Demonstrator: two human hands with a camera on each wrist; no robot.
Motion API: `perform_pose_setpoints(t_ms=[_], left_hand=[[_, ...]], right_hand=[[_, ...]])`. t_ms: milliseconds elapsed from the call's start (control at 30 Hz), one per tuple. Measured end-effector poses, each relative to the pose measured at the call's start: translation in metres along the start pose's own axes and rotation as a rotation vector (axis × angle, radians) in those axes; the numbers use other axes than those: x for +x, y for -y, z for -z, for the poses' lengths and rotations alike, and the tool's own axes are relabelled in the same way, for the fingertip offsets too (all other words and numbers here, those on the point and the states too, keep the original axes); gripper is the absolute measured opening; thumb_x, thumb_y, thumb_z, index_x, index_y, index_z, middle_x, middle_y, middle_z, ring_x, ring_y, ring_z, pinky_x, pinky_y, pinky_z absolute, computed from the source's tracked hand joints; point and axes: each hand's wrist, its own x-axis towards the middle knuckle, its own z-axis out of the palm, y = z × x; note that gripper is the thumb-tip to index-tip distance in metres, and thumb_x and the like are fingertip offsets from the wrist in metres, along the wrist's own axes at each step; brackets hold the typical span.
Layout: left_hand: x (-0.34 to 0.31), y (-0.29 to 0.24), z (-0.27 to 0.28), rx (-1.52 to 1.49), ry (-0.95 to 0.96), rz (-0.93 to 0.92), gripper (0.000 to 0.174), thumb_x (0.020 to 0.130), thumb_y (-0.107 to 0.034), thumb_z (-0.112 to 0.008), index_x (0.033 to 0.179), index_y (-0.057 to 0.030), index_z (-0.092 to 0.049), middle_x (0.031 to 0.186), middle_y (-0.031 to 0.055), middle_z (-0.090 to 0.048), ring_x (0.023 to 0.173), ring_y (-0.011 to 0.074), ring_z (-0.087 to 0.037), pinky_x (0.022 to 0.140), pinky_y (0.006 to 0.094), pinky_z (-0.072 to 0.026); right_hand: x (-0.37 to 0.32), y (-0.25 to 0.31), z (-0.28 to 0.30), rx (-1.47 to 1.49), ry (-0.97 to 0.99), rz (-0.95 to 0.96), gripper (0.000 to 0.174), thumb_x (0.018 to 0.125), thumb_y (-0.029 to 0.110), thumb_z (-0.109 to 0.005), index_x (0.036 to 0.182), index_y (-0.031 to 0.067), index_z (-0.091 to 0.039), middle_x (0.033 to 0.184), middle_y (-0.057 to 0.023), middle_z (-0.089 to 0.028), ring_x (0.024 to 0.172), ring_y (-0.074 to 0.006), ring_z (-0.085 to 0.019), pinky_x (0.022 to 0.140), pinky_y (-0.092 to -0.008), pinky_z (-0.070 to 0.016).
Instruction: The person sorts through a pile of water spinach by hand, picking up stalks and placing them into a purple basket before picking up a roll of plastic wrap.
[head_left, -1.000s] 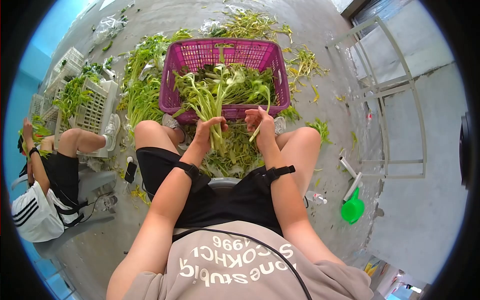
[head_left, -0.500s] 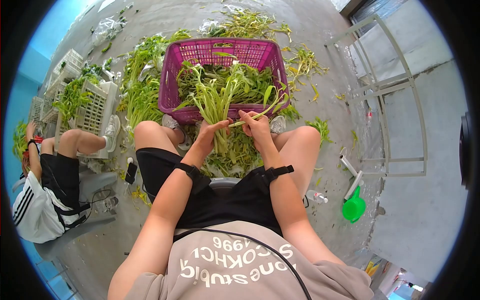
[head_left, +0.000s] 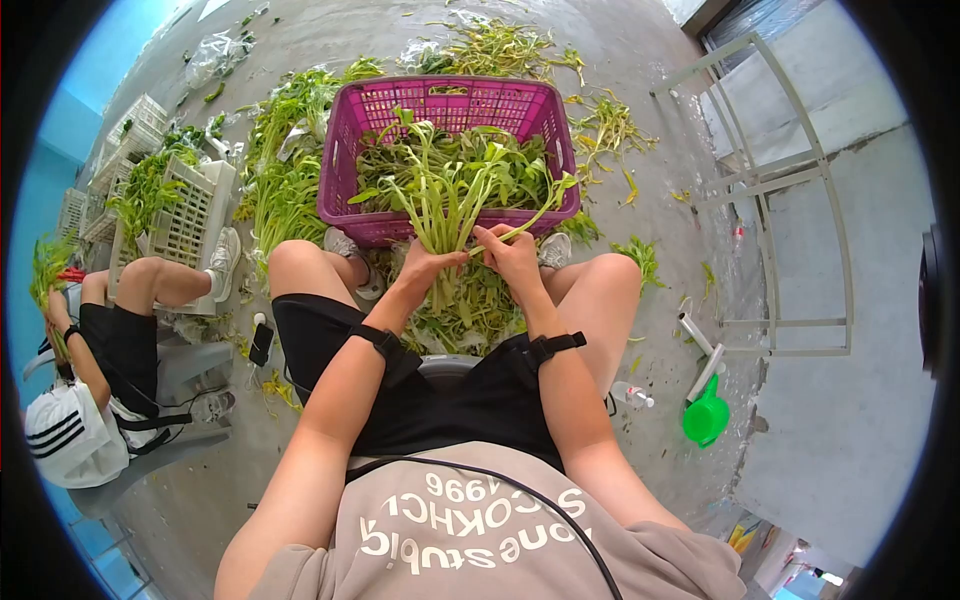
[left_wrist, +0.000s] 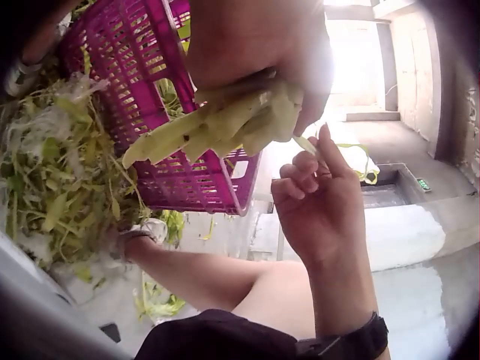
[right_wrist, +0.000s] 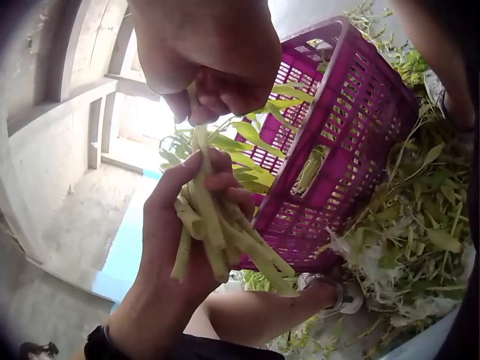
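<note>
My left hand (head_left: 425,268) grips a bunch of leafy green stalks (head_left: 445,205), leaves pointing away from me over the crate's near rim. The pale cut ends (right_wrist: 214,232) stick out below the left fingers in the right wrist view. Right beside it, my right hand (head_left: 514,256) pinches a single leafy stalk (head_left: 548,208), which slants up to the right. In the left wrist view the right hand (left_wrist: 322,202) has its thumb and forefinger together at that thin stalk. Behind both hands stands a purple plastic crate (head_left: 340,205) holding more leafy greens (head_left: 520,165).
Between my knees lies a heap of trimmed leaves (head_left: 470,315). More greens (head_left: 285,175) are piled left of the crate. Another person (head_left: 85,420) sits at the left by white crates (head_left: 185,215). A metal frame (head_left: 770,190) and a green plastic scoop (head_left: 706,415) are at the right.
My right hand has moved left with its stalk, from apart to beside the bunch. The bunch has shifted slightly right in my left hand. The person at left now holds greens higher.
</note>
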Motion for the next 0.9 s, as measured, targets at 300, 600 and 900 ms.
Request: perform_pose_setpoints(t_ms=[300,600,900], left_hand=[[0.003,0.007,0.000,-0.008,-0.082,-0.037,0.029,0.080,-0.001,-0.070,0.108,-0.0012,-0.064,0.088,0.0057,-0.066,0.073,0.0162,-0.062,0.063,0.0300,-0.0509],[0.005,0.019,0.008,-0.071,-0.245,0.117,0.030,0.078,-0.003,-0.073,0.106,-0.0001,-0.064,0.085,0.0070,-0.065,0.065,0.0176,-0.062,0.059,0.0315,-0.0500],[0.008,0.009,0.015,0.000,-0.257,0.100,0.033,0.080,-0.008,-0.080,0.107,-0.0027,-0.062,0.089,0.0061,-0.067,0.067,0.0183,-0.064,0.059,0.0335,-0.0513]], right_hand=[[-0.002,-0.004,-0.005,-0.080,0.069,0.045,0.021,0.091,0.020,-0.074,0.082,0.0007,-0.072,0.060,-0.0002,-0.060,0.051,-0.0060,-0.049,0.048,-0.0252,-0.0356],[-0.008,-0.015,-0.018,-0.459,0.014,0.251,0.014,0.092,0.015,-0.073,0.086,0.0017,-0.073,0.062,0.0008,-0.062,0.056,-0.0038,-0.051,0.051,-0.0223,-0.0372],[0.004,-0.016,0.010,-0.161,-0.006,-0.055,0.043,0.099,0.034,-0.065,0.070,0.0032,-0.067,0.055,0.0009,-0.054,0.046,-0.0065,-0.044,0.045,-0.0245,-0.0314]])
